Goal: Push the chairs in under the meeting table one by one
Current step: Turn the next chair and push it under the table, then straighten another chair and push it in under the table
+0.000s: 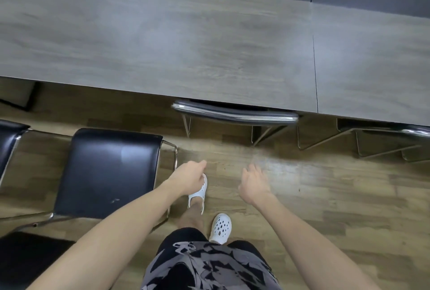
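**Fingers [253, 170] slack, nothing held**

The fingers of both hands hang loosely curled and grip nothing; blur hides how far apart they lie. The left hand [189, 178] hovers over the wooden floor [325, 196]. The chrome frame of a pulled-out black chair [107, 173] is just beside it at its 9 o'clock, apparently not touched. The right hand [254, 186] hovers at 3 o'clock of the left, apart from it. At 12 o'clock of the hands a tucked chair [235, 114] has its seat under the grey meeting table [162, 45], with only the backrest showing at the edge. A second tucked chair [395, 132] is at 2 o'clock, and a far pulled-out chair [9, 136] is at 10 o'clock. White clogs [221, 228] stand at 6 o'clock.
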Motion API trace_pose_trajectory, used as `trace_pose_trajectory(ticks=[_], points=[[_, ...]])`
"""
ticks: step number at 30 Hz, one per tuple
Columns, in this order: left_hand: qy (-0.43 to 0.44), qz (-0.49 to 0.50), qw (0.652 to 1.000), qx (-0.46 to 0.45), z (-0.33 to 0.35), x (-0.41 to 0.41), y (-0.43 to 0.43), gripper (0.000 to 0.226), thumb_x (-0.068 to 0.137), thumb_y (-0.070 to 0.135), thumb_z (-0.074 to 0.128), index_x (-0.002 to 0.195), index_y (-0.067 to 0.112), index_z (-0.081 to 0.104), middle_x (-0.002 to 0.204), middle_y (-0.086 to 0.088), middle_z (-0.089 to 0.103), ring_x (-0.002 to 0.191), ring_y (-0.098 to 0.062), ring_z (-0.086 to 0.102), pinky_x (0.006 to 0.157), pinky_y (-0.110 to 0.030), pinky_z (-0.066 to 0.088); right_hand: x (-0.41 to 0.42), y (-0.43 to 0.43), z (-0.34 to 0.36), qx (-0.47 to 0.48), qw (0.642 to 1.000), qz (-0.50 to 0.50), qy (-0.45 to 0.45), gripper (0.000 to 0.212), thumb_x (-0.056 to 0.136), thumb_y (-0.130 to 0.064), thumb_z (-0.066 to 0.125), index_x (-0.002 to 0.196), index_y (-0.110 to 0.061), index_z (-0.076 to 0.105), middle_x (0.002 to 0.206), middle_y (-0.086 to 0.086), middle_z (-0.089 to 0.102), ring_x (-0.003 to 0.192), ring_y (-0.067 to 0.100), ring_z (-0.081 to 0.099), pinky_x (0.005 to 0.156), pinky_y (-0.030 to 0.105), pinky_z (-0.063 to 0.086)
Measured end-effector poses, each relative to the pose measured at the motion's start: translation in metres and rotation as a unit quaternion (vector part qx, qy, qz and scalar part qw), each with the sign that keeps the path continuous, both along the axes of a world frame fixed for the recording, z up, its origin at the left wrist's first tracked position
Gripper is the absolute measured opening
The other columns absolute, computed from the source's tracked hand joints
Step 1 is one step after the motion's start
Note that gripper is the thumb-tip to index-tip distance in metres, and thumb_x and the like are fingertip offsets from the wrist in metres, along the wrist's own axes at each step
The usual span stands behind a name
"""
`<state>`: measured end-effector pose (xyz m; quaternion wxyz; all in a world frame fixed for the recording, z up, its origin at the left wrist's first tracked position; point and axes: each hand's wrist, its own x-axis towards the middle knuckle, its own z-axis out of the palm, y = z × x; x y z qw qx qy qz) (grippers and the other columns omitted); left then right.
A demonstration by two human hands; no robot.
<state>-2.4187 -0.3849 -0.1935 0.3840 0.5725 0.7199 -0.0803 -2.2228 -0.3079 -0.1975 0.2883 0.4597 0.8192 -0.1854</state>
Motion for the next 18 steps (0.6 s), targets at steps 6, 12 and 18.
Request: trace_pose_trajectory(ticks=[6,12,18], points=[[0.016,0.043,0.999,0.005,0.015,0.030,-0.035,0.029,0.086,0.015,0.044,0.115,0.013,0.049,0.100,-0.010,0.068,0.090,-0.033,0.062,0.078,-0.044,0.054,0.036,-0.036,0.000,-0.025,0.999,0.020,0.031,0.039,0.090,-0.018,0.049,0.126,-0.006,0.049,0.132,0.014,0.051,0.124,0.031,0.045,0.104,0.038,0.037],[0.022,0.068,0.997,-0.024,0.016,0.067,-0.075,0.022,0.094,0.021,0.043,0.112,0.011,0.050,0.108,-0.011,0.062,0.096,-0.032,0.059,0.083,-0.042,0.051,0.058,-0.064,0.003,-0.040,0.998,0.023,0.041,0.039,0.089,-0.019,0.050,0.127,-0.008,0.048,0.134,0.012,0.048,0.126,0.030,0.042,0.103,0.038,0.035],[0.057,0.062,0.996,-0.021,0.016,0.080,-0.098,0.030,0.096,0.029,0.045,0.120,0.010,0.050,0.116,-0.011,0.058,0.107,-0.031,0.056,0.087,-0.041,0.049,0.065,-0.080,0.000,-0.037,0.998,0.018,0.053,0.041,0.091,-0.025,0.050,0.127,-0.008,0.046,0.134,0.012,0.047,0.126,0.031,0.042,0.103,0.037,0.034]])
